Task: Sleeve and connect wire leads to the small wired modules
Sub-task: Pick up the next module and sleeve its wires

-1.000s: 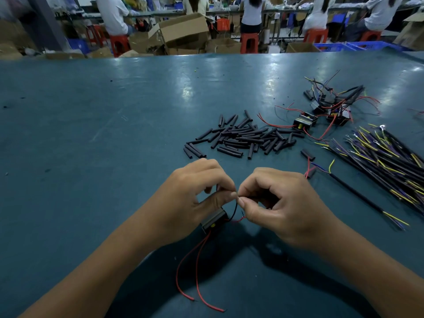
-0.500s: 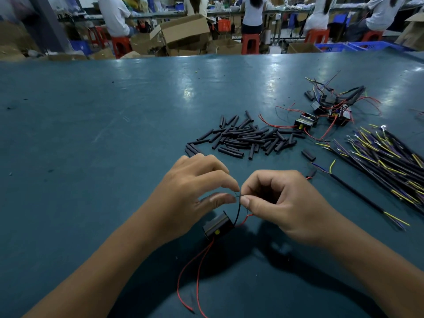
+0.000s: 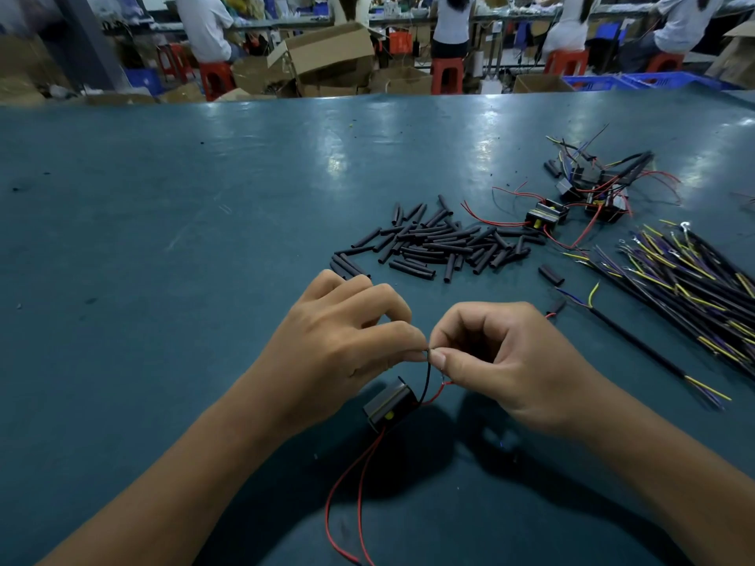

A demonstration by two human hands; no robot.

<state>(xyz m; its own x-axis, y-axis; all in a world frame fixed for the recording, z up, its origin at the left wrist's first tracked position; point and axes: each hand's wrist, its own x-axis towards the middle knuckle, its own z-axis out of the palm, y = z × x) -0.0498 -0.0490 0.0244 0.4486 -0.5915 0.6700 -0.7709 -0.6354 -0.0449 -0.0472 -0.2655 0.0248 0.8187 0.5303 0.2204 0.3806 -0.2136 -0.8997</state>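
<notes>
A small black module [image 3: 390, 404] with a yellow spot hangs just below my two hands, above the green table [image 3: 163, 279]. Its black lead [image 3: 426, 377] runs up to where my fingertips meet. My left hand [image 3: 343, 345] pinches the lead's tip between thumb and forefinger. My right hand [image 3: 490, 357] pinches the same spot from the other side, and a short red lead [image 3: 439, 392] curls out under its thumb. Two long red leads [image 3: 347, 484] trail from the module toward me. A black cable [image 3: 637, 345] with yellow and blue ends lies right of my right hand.
Several black sleeve pieces [image 3: 441, 243] lie in a heap beyond my hands. More wired modules [image 3: 588, 194] with red leads sit at the back right. A bundle of black cables [image 3: 694, 279] with yellow and purple ends lies along the right side. Cardboard boxes and seated people are beyond the table's far edge.
The module has dropped out from under my left palm and now hangs in plain sight by its black lead. Both hands kept pinching at the same meeting point.
</notes>
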